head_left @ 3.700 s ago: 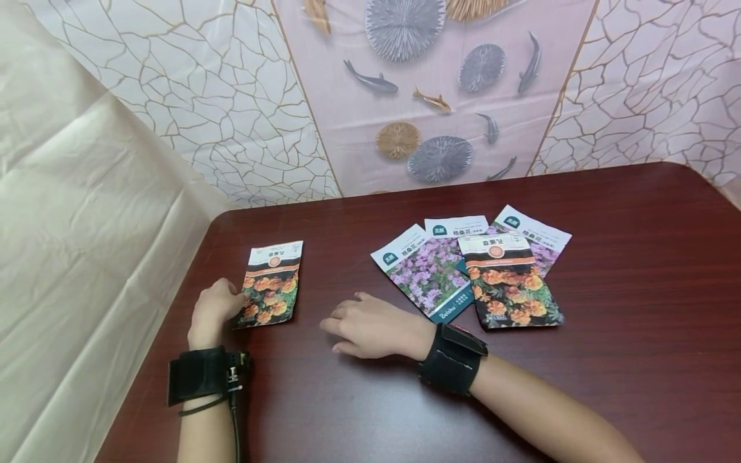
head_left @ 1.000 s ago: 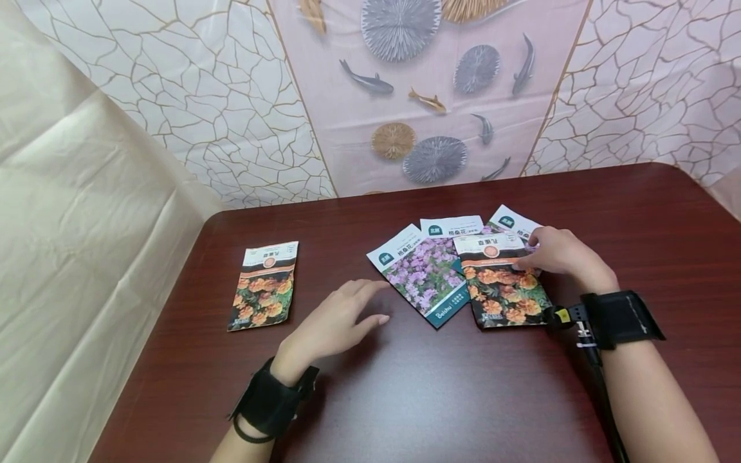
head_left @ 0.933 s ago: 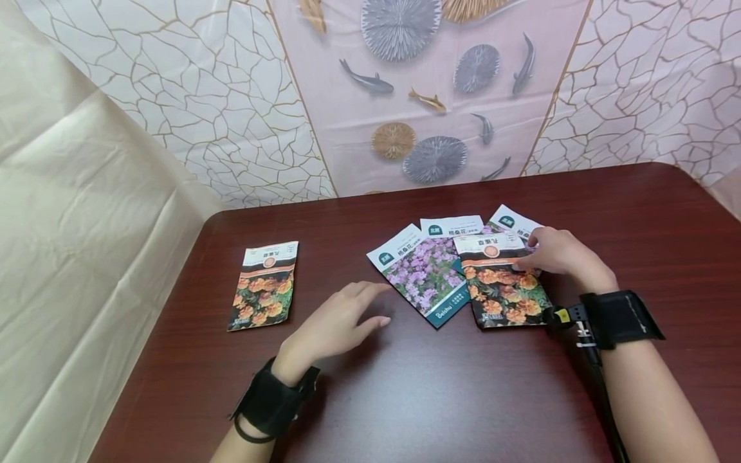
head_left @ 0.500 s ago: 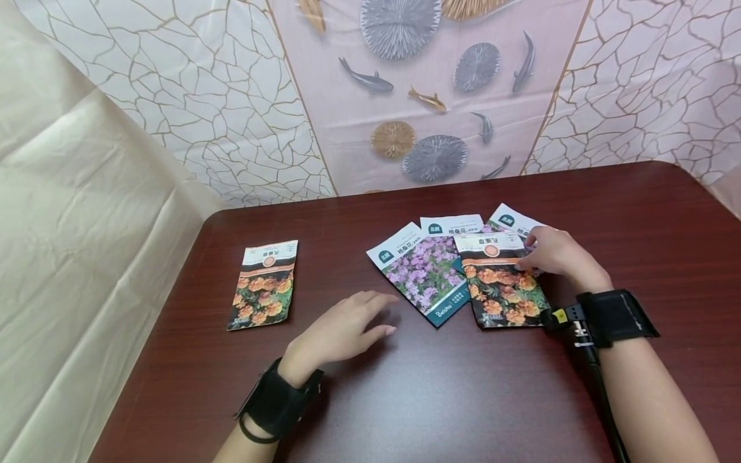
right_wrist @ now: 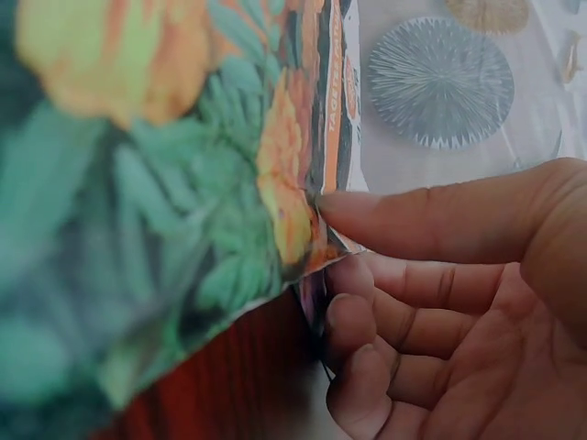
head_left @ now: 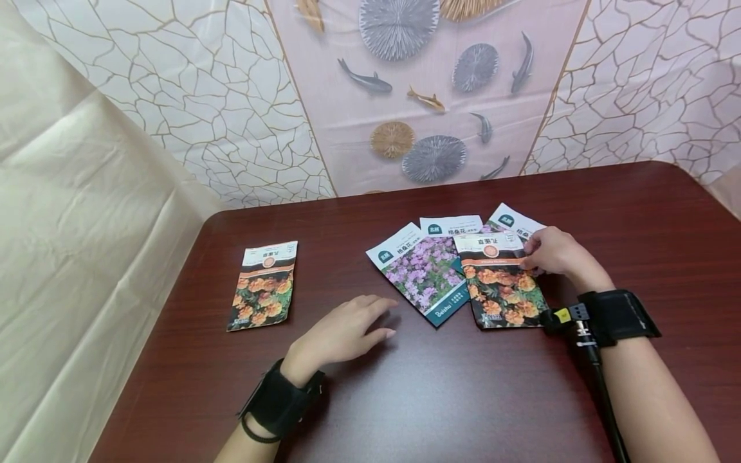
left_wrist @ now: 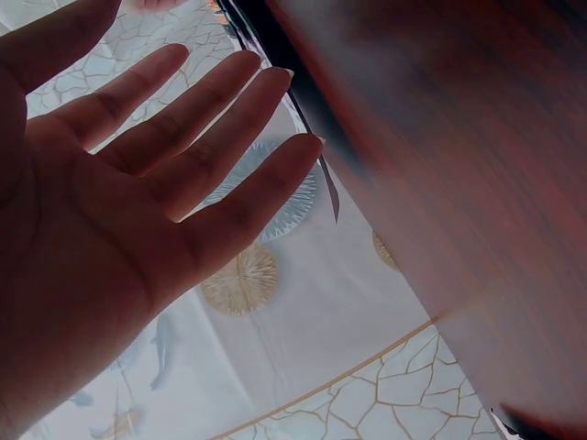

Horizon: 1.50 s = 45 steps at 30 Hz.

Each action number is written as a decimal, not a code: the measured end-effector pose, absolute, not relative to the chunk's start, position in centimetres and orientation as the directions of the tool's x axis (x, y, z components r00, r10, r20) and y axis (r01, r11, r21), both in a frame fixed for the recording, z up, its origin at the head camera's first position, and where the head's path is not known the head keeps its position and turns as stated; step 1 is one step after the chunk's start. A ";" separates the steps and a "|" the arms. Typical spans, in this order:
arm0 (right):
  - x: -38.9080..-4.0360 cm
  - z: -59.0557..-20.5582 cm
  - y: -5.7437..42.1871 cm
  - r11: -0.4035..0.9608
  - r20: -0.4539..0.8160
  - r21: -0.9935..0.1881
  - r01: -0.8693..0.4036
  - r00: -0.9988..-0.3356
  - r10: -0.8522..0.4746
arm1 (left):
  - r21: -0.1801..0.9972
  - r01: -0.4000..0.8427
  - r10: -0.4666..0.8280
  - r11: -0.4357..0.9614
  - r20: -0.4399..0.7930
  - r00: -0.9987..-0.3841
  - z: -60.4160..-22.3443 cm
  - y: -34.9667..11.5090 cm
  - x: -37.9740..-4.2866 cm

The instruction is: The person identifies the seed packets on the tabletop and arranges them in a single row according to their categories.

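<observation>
My right hand (head_left: 566, 258) pinches the right edge of an orange-flower seed packet (head_left: 502, 289), which lies on top of a fanned group of purple-flower packets. In the right wrist view the thumb (right_wrist: 431, 220) presses on the front of that packet, and the forefinger is at its underside edge. My left hand (head_left: 341, 329) hovers over the table, fingers extended and holding nothing, just left of the nearest purple-flower seed packet (head_left: 425, 273). In the left wrist view its palm (left_wrist: 101, 229) faces the camera, fingers spread.
A second orange-flower seed packet (head_left: 263, 286) lies alone at the table's left. Two more purple-flower packets stick out behind the pile, one middle (head_left: 448, 225) and one right (head_left: 512, 220). Patterned cloth (head_left: 243, 96) hangs beyond the dark red table (head_left: 463, 399).
My left hand has left the lone orange-flower packet and moved right. My right hand has gone from mid-table to the other orange-flower packet's right edge. Lately only the right thumb slid slightly outward.
</observation>
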State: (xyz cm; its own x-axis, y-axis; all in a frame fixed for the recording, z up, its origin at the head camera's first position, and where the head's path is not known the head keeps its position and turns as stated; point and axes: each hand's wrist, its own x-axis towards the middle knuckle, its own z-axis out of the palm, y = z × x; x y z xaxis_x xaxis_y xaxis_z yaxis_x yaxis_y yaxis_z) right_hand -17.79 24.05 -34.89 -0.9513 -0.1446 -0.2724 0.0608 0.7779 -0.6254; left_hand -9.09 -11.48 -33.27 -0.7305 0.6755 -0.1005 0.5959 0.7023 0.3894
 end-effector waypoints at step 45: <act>-16.3 -31.1 23.2 0.372 -0.021 -0.921 -0.118 -0.936 -0.350 | 0.541 0.430 0.534 0.723 -0.043 -0.844 -33.1 -12.1 -9.8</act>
